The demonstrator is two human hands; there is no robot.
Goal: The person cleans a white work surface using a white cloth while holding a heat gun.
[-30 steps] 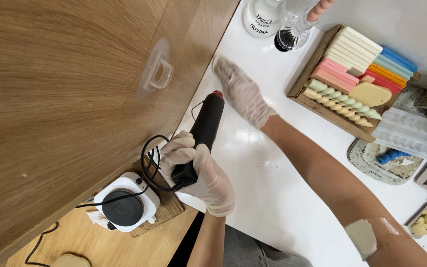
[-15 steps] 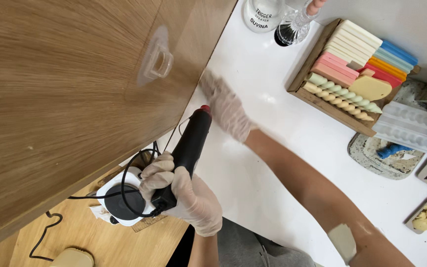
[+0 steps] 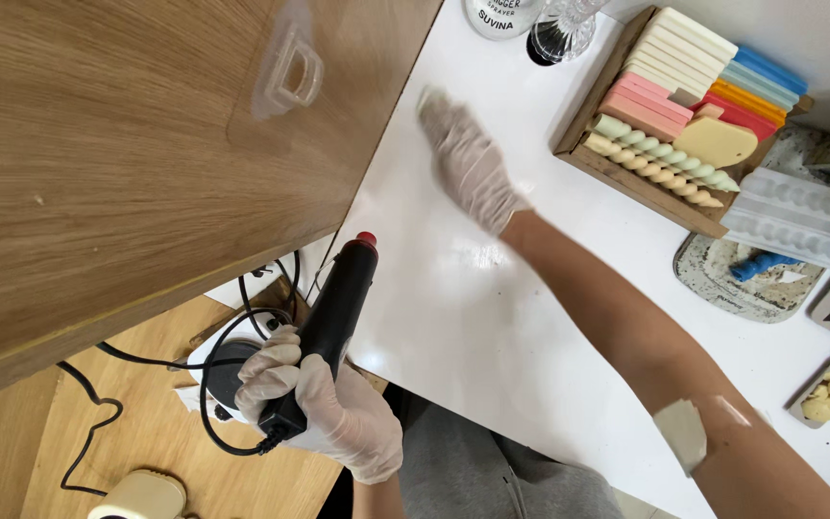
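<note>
clearly the black heat gun (image 3: 333, 322) sits in the gloved left hand (image 3: 324, 408), whose fingers wrap tight round its grip, red-tipped nozzle aimed up over the white table (image 3: 453, 327) edge. the gloved right hand (image 3: 471, 163), fingers together and flat, presses on the tabletop well ahead of the nozzle. its looping black cord (image 3: 213, 384) could snag on the white appliance (image 3: 213, 360) beside that grip, or hot air could reach the right glove.
</note>
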